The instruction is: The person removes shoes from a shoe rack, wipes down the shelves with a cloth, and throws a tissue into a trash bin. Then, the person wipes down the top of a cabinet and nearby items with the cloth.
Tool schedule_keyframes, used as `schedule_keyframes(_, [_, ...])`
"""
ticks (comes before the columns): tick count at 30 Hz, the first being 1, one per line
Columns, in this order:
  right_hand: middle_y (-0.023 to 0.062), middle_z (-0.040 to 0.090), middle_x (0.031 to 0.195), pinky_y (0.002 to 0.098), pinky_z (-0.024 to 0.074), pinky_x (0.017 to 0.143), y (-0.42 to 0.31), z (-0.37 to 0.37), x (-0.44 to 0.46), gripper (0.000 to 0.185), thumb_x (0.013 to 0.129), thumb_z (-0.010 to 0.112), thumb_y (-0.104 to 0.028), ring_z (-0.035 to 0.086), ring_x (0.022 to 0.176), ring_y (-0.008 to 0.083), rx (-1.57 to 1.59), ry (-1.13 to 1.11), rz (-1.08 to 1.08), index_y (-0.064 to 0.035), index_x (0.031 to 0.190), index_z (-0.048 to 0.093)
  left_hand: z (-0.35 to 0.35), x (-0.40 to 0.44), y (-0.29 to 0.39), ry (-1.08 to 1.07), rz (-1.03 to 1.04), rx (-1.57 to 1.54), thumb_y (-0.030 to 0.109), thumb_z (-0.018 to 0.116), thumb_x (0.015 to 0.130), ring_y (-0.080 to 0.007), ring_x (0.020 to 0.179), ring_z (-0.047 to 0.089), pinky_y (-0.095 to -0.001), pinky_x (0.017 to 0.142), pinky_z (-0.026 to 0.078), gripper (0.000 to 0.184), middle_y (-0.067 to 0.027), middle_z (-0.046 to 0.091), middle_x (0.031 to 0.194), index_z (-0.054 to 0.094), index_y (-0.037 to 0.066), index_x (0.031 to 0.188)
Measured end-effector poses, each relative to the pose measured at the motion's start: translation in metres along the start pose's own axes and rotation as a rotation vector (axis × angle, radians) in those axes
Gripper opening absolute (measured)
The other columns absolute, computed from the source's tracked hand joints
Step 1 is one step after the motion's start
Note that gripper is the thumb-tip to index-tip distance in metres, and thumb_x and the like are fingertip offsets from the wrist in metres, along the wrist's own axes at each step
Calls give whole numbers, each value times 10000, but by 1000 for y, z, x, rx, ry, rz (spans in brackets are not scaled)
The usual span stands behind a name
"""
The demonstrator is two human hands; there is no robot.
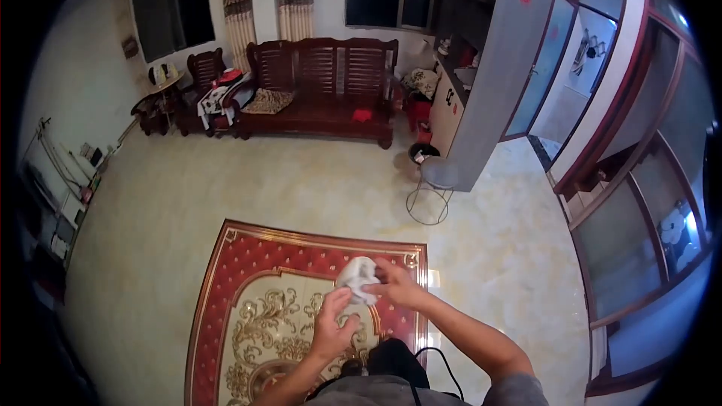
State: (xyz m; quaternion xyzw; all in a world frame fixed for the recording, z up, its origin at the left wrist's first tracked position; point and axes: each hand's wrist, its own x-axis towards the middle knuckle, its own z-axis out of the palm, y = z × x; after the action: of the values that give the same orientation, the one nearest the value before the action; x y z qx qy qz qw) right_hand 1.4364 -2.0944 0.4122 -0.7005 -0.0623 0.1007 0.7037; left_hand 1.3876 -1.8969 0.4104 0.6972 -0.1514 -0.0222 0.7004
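Note:
A crumpled white cloth (356, 280) is held up in front of my body, above the red and gold patterned rug (316, 246). On its right side the fingers of my right hand (397, 286) are closed on it. Just below and to the left of the cloth is my left hand (333, 325), its thumb and fingers apart and nothing between them. The left fingertips come close to the cloth's lower edge; whether they touch it I cannot tell.
A round stool (439, 174) stands beside a grey pillar (500, 68), with a dark bin (423, 153) behind it. A wooden sofa (320, 116) lines the far wall. Glass-paneled doors (617, 248) are on the right.

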Motion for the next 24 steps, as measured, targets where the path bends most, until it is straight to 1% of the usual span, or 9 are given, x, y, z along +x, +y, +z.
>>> schedule_keyframes(1, [80,637,1070,301,469,902,11,-27,17,422,880,687,-114,592,1035,169,0,29,13,-1,1252,522,6,31,-7,-26,-85,-201,-17,612,851,-228,1103,594,-355,922,505,465,-170,571,1215,433,23,1278])
schedule_keyframes(5, [13,642,1023,254,464,864,25,-123,88,266,881,618,27,580,972,86,107,22,80,-8,1142,586,36,152,-55,84,-187,-173,-40,599,867,-162,913,607,-257,791,531,435,-95,572,1076,465,46,1272])
schedule_keyframes(8, [-10,641,987,240,461,820,0,-187,143,244,860,581,89,571,911,61,79,35,184,-19,1079,600,71,240,-77,-5,-412,-412,-12,595,889,-151,961,602,-276,804,534,471,-84,571,1134,447,45,1332])
schedule_keyframes(9, [-23,624,955,234,457,799,23,-211,169,274,840,578,92,566,896,63,195,-10,43,-22,1088,594,86,265,-88,-19,-436,-533,20,584,911,-148,1024,593,-284,851,524,526,-74,563,1207,412,56,1408])
schedule_keyframes(12, [-17,617,939,230,455,797,26,-269,221,283,834,578,81,569,905,75,119,-23,29,-16,1099,592,120,339,-101,-111,-523,-583,36,585,923,-136,1098,560,-266,927,474,550,-69,549,1266,395,51,1439])
schedule_keyframes(15, [-2,612,926,240,461,804,46,-326,270,324,802,554,93,570,925,87,-137,107,-83,-6,1108,588,145,403,-111,-191,-399,-378,34,590,921,-119,1130,520,-260,987,407,604,-63,542,1288,352,46,1476])
schedule_keyframes(17, [68,620,897,276,479,763,51,-350,296,329,757,590,61,597,865,153,-160,174,-75,-13,1078,603,159,440,-118,-231,-358,-311,21,613,904,-132,1132,520,-270,992,403,660,-64,551,1269,321,58,1495])
schedule_keyframes(22, [106,642,834,308,505,720,65,-399,375,313,735,577,65,631,782,184,-150,287,-35,-10,1039,597,199,543,-186,-164,-194,-110,-70,653,822,-164,1099,558,-274,943,449,631,-88,593,1149,463,52,1411])
schedule_keyframes(24, [118,631,850,309,513,713,89,-432,411,320,785,572,56,632,786,169,-184,301,24,-18,1096,557,211,595,-227,-174,-145,-35,-107,649,788,-175,1052,583,-274,902,473,586,-96,602,1109,539,44,1343])
